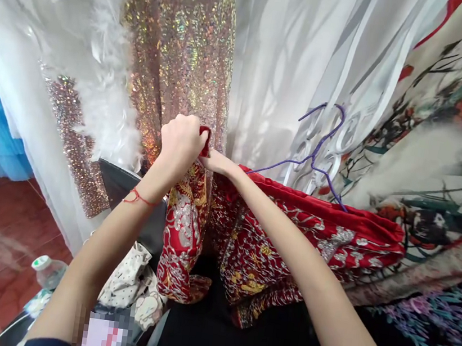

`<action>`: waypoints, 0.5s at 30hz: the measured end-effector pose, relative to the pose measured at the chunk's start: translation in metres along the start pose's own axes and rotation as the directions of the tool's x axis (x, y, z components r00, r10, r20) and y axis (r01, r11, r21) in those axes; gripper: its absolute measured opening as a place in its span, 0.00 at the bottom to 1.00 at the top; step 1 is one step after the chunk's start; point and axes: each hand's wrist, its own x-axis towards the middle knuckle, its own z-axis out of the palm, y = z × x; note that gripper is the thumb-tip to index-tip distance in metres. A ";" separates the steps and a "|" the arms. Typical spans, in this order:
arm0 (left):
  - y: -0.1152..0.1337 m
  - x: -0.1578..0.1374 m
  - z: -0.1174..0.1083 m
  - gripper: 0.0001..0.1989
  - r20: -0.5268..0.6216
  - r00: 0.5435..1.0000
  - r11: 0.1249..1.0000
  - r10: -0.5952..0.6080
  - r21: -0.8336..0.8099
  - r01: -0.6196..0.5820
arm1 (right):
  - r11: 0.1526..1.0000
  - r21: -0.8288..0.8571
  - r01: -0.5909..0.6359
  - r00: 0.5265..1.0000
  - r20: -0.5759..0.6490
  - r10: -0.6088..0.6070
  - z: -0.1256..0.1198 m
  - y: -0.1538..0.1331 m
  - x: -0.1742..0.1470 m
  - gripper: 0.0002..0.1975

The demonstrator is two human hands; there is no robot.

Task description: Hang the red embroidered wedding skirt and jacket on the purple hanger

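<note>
My left hand (181, 139) is closed in a fist around the upper red edge of a red garment (184, 229) with gold and silver embroidery. Close beside it, my right hand (215, 161) grips the same edge, its fingers partly hidden behind the cloth and the left hand. Below the hands a narrow part of the garment hangs down. To the right, its wider part spreads out, with a plain red band along the top. A purple wire hanger (313, 158) stands up behind that band, its lower ends hidden by the cloth.
Behind hang a gold sequined fabric (179, 47), white feathered cloth (103, 43) and a patterned drape (441, 161). White scrolled metalwork (350, 69) stands behind the hanger. A black chair back (116, 183), dotted cloth (125, 278) and clear bottle (47, 272) lie left.
</note>
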 end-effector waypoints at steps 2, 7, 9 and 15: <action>-0.008 -0.002 -0.005 0.10 -0.040 0.999 1.000 0.006 -0.002 -0.006 | 0.992 -0.124 0.023 1.000 -0.014 -0.025 0.003 0.003 0.017 0.15; -0.036 0.002 0.010 0.10 0.050 0.997 0.996 0.051 0.070 -0.055 | 0.952 -0.298 -0.070 0.992 -0.120 0.035 -0.024 0.024 0.036 0.13; -0.044 0.005 0.025 0.13 0.151 0.987 0.995 0.055 0.075 -0.067 | 0.910 -0.394 -0.131 0.976 -0.210 0.049 -0.038 0.032 0.033 0.15; -0.034 0.007 0.063 0.18 0.220 0.967 0.991 0.130 -0.009 -0.132 | 0.721 -0.567 -0.398 0.915 -0.307 0.263 -0.059 0.043 0.010 0.17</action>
